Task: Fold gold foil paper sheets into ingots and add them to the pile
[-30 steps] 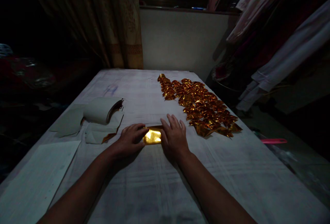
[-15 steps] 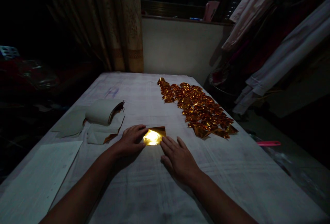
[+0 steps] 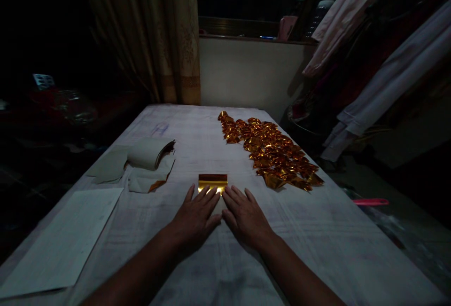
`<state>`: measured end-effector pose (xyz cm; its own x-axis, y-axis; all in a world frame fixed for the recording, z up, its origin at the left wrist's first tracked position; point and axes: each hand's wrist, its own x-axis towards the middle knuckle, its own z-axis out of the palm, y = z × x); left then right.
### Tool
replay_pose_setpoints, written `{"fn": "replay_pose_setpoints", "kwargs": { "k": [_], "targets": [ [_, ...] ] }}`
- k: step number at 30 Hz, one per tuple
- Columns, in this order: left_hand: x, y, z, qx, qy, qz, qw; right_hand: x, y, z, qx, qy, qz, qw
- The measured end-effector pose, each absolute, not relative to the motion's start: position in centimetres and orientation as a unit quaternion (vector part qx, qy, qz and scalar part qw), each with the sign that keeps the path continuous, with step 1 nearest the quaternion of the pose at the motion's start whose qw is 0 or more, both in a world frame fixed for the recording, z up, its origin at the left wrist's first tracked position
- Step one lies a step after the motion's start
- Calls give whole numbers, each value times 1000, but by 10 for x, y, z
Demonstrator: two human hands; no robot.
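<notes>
A: What changed? The left hand (image 3: 197, 215) came off the left side of the gold foil sheet (image 3: 212, 182) and now sits on its near side, right beside the right hand (image 3: 246, 217). The foil showed as a squarish piece half a second ago, and now it's a flat, wide strip.

B: Hand states?

A: Both are palm down on the table cloth (image 3: 317, 231), with fingers straight and slightly spread, and neither grips anything. The left fingertips rest on the near edge of the foil. The right fingertips are at its near right corner – I can't tell if they make contact.

B: Where's the foil?

A: It's in the middle of the table, just beyond the fingertips and lying flat, with a bright glare along its near half.

B: And around it?

A: There's a pile of folded gold pieces (image 3: 271, 153) on the right – it runs from the far end to just right of the foil, but stays apart from it. A grey sheet stack (image 3: 148, 162) is on the left, its top sheets curled up with a gold underside showing at the edge. A white paper (image 3: 66, 240) lies near left. A curtain (image 3: 165, 38) is at far left, and hanging clothes (image 3: 387, 80) are on the right, off the table.
</notes>
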<state>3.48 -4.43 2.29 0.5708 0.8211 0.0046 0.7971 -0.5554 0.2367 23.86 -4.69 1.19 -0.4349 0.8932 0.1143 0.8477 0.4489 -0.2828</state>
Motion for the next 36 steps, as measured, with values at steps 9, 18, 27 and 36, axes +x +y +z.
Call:
{"fn": "replay_pose_setpoints", "kwargs": {
  "k": [9,18,27,36],
  "targets": [
    [-4,-46,22,866,493,38,76,239,-49,14,-513,-845,73,131],
    [7,-48,36,856,509,6,89,208,-19,23,-478,-863,64,152],
    [6,-40,38,862,503,56,31,214,-1,16,-554,-824,101,60],
    [55,-2,24,844,530,78,36,218,-3,14,-554,-825,97,57]
  ]
}}
